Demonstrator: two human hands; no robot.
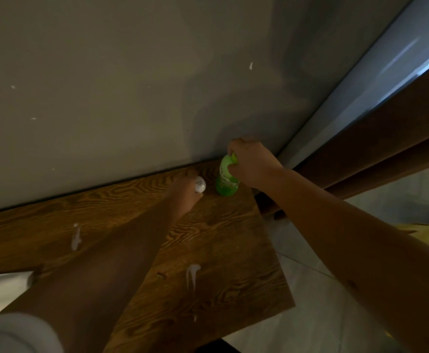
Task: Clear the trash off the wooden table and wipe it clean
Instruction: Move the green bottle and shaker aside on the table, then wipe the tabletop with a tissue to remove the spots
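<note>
The right hand [254, 161] has its grip clenched on the top of a small green plastic bottle [226, 178] standing at the far corner of the grained wooden desk [221, 238], by the wall. The left hand [183, 194] grasps a small white round-topped shaker with holes [199, 184] just beside it. Clearing looks nearly finished, but white smears [192, 273] remain, so wiping seems not yet done.

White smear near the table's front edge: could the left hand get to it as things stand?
Probably yes. The white smear lies on open wood beside the left forearm, nothing covering it. But the left hand is closed on a small white shaker by the wall, so it would need freeing first.
</note>
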